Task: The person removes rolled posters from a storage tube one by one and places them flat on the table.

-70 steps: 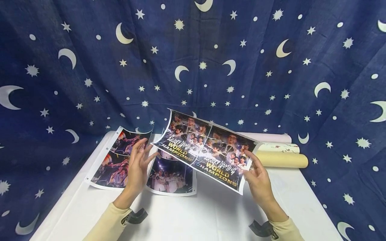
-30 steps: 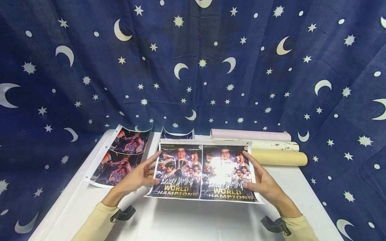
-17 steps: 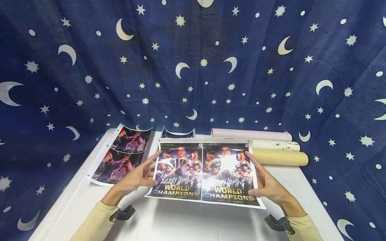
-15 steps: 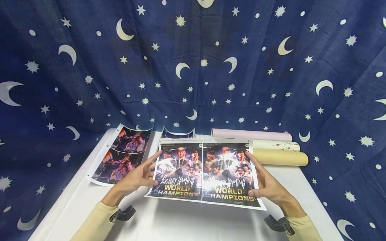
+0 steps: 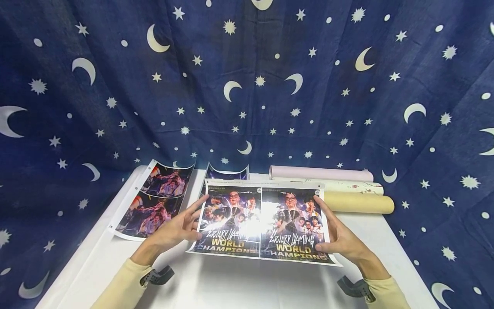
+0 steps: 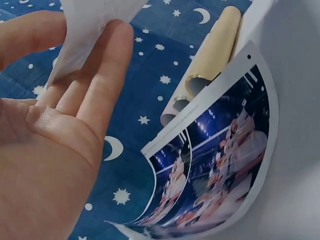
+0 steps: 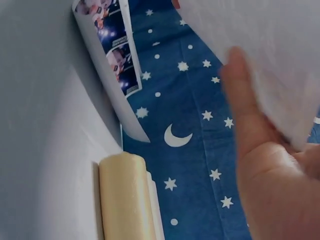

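Observation:
A glossy poster (image 5: 287, 223) with two matching panels, each reading "WORLD CHAMPIONS", is held up over the table, its front edge tipped towards me. My left hand (image 5: 175, 231) grips its left side, thumb on the printed face and fingers behind. On the opposite side my right hand (image 5: 343, 242) holds it the same way. The left wrist view has the left hand (image 6: 55, 155) with fingers against the poster's white back (image 6: 95, 30). In the right wrist view, the right hand (image 7: 270, 175) meets the pale back (image 7: 270, 45). Glare covers the middle of the print.
A stage-photo print (image 5: 154, 210) lies curled on the white table (image 5: 231, 287) at left. A bluish print (image 5: 227, 175) with upturned sides sits partly hidden behind the poster. Pink (image 5: 320, 173), flowered (image 5: 359, 187) and yellow (image 5: 362, 203) rolls lie back right, before a starry curtain (image 5: 262, 103).
The poster was slanted, its left end raised, 2.3 s ago. It has levelled and come nearer, with both hands gripping its sides. Over the last second it tilts slightly and the glare shifts left.

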The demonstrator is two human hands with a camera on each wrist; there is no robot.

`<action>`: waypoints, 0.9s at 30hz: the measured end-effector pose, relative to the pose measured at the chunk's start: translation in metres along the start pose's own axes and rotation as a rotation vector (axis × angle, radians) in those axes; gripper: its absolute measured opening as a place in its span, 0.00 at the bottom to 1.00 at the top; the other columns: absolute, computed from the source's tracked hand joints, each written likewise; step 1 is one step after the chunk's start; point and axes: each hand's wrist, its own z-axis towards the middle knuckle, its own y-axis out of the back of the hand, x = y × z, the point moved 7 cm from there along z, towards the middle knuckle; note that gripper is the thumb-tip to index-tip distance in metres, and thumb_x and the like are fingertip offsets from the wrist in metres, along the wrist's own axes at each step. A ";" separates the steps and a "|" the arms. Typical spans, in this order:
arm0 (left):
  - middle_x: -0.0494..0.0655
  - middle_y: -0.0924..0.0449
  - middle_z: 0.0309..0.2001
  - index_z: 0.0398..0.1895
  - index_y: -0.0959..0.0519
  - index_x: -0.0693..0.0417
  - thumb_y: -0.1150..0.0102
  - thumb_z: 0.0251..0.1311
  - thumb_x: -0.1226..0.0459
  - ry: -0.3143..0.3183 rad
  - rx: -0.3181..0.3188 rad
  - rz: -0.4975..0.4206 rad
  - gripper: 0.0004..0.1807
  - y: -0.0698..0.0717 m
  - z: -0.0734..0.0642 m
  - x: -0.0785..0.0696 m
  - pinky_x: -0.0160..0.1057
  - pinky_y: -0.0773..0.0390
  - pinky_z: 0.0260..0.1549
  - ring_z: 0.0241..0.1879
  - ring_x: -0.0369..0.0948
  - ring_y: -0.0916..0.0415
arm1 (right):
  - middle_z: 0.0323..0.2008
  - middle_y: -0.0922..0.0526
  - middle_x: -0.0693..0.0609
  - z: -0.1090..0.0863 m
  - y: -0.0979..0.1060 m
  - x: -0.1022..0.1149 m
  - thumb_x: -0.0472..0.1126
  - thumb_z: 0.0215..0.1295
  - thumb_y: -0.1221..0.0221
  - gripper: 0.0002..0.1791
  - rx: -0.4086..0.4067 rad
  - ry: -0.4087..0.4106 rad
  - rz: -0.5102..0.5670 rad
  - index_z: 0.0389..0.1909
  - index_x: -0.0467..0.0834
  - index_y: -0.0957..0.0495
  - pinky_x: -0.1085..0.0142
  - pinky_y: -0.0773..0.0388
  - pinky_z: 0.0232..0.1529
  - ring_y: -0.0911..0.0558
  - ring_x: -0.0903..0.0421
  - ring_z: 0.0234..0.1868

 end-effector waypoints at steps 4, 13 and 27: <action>0.61 0.55 0.77 0.79 0.70 0.37 0.47 0.58 0.82 -0.008 -0.003 -0.079 0.58 -0.001 0.004 -0.001 0.34 0.20 0.50 0.51 0.39 0.22 | 0.74 0.47 0.58 -0.002 0.000 0.003 0.15 0.56 0.46 0.66 0.019 0.052 0.065 0.76 0.59 0.79 0.53 0.20 0.55 0.21 0.47 0.61; 0.44 0.94 0.76 0.78 0.71 0.32 0.48 0.53 0.80 0.007 -0.015 -0.059 0.60 -0.006 0.005 0.000 0.68 0.86 0.65 0.73 0.52 0.97 | 0.72 0.40 0.54 0.000 -0.002 -0.003 0.16 0.56 0.50 0.64 -0.018 0.042 0.133 0.76 0.62 0.79 0.55 0.19 0.54 0.19 0.47 0.58; 0.50 0.87 0.78 0.79 0.70 0.33 0.51 0.53 0.83 -0.011 -0.024 -0.148 0.60 -0.025 0.020 0.002 0.29 0.28 0.54 0.77 0.46 0.69 | 0.72 0.42 0.56 -0.013 0.021 -0.008 0.18 0.57 0.46 0.63 -0.054 -0.005 0.020 0.77 0.58 0.78 0.57 0.19 0.56 0.21 0.51 0.60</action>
